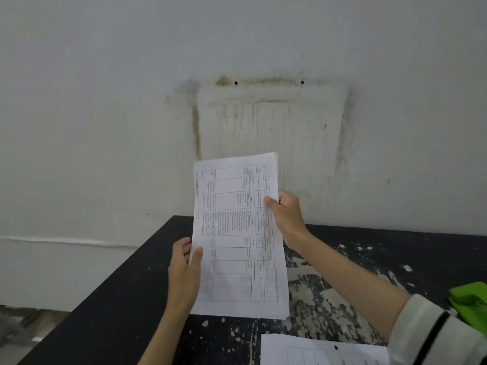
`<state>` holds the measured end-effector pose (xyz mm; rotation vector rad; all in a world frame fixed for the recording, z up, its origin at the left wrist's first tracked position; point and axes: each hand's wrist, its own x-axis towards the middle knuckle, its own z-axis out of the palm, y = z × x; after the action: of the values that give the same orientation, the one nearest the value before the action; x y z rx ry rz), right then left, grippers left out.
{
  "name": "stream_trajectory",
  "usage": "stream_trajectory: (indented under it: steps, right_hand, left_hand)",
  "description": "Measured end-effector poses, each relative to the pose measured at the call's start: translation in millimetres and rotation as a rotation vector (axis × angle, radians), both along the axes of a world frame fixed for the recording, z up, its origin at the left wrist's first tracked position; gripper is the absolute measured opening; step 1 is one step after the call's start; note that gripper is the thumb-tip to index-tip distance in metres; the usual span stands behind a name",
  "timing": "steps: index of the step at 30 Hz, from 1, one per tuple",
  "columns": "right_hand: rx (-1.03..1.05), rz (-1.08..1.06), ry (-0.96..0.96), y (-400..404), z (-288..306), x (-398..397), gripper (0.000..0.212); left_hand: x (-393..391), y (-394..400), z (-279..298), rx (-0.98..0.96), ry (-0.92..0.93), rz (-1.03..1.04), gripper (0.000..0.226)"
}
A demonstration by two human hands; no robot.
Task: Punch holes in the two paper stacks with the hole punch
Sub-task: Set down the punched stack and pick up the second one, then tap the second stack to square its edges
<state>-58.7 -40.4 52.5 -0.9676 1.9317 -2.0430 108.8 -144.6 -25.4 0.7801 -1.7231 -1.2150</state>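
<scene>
A stack of printed sheets with a table of text stands upright, its lower edge touching or just above the black table. My left hand grips its lower left edge, thumb on the front. My right hand holds its right edge higher up, thumb on the front. A second paper stack lies flat at the bottom edge of the view, with one punched hole near its far edge. No hole punch is in view.
The table's black top is worn and flaked white on the right. A bright green object lies at the right edge. A stained white wall rises behind the table. Floor shows at the lower left.
</scene>
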Motion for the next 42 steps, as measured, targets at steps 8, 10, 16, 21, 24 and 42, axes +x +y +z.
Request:
stream_trajectory:
  steps: [8,10,16,21,24,42]
  right_hand:
    - [-0.106,0.008,0.042,65.7,35.0,-2.2,0.019]
    - [-0.110,-0.009,0.073,85.4,39.5,-4.5,0.019]
    - [-0.119,-0.154,0.140,147.0,48.8,-15.8,0.011]
    - [-0.180,-0.282,0.100,190.9,45.1,-23.0,0.019]
    - [-0.205,-0.287,0.085,207.8,37.3,-23.1,0.016]
    - [-0.132,-0.291,-0.020,221.5,-21.9,-32.0,0.025]
  left_hand:
    - [-6.5,40.8,42.0,0.238,0.355,-0.163,0.010]
    - [-17.6,57.3,47.7,0.217,0.353,-0.205,0.008]
    - [-52.2,93.2,66.3,0.097,0.303,-0.266,0.014]
    - [-79.9,120.2,70.1,0.026,0.294,-0.327,0.020]
    - [-93.5,136.6,64.8,0.035,0.275,-0.367,0.019]
    - [-113.4,157.4,42.5,0.067,0.242,-0.487,0.009]
